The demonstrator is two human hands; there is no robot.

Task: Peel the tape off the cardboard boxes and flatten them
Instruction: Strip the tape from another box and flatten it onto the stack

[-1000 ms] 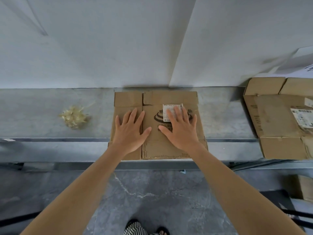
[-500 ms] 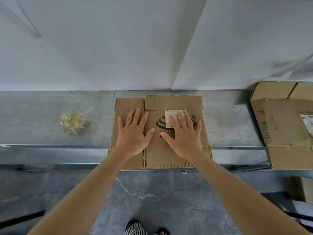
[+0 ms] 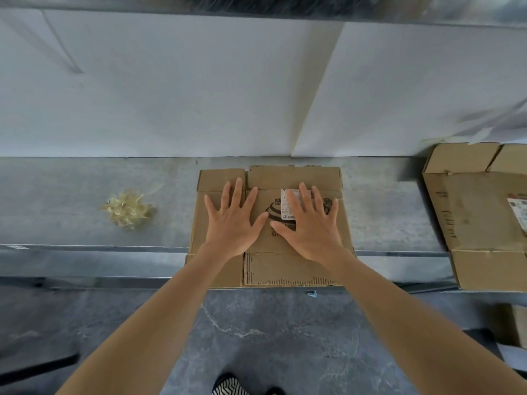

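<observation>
Now I press both palms flat on the flattened box, which lies on the bench with its near edge past the bench lip. My left hand and right hand sit side by side, fingers spread wide, gripping nothing. Right fingertips cover the label. A tape wad lies well left; another box sits far right.

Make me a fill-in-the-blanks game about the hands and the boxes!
1. Both hands press flat on the ____ box.
2. The right hand partly covers a white ____.
3. The wad of tape lies to the ____ of the left hand.
4. Another box lies to the ____.

Missing words: flattened; label; left; right
</observation>
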